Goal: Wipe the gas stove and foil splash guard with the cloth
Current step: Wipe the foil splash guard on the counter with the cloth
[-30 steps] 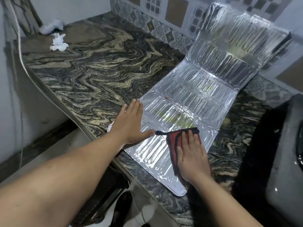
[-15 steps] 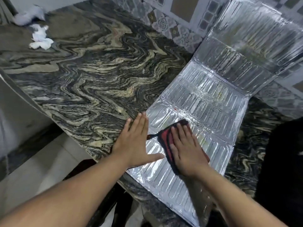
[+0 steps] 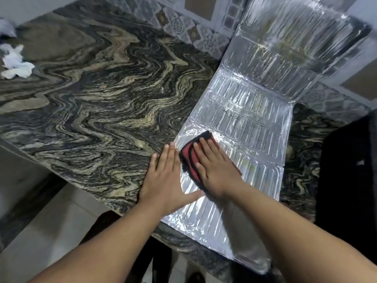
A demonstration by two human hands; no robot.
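Observation:
The ribbed foil splash guard [image 3: 246,119] lies unfolded across the marbled counter, its far panels propped up against the tiled wall. A red and black cloth [image 3: 190,158] sits on the guard's near-left part. My right hand [image 3: 216,170] presses flat on the cloth with straight fingers. My left hand [image 3: 165,178] lies flat beside it, fingers straight, palm over the guard's left edge and the counter, thumb stretched onto the foil. Most of the cloth is hidden under my right hand.
The dark wavy-patterned stone counter [image 3: 91,103] stretches left. White crumpled paper [image 3: 15,64] lies at its far left. A dark bulky object [image 3: 350,180] stands at the right edge. Patterned wall tiles [image 3: 183,23] run behind. The guard's near end overhangs the counter's front edge.
My right hand has slid the cloth away from me and leftward along the foil, close to my left hand. My left hand stays flat at the guard's left edge.

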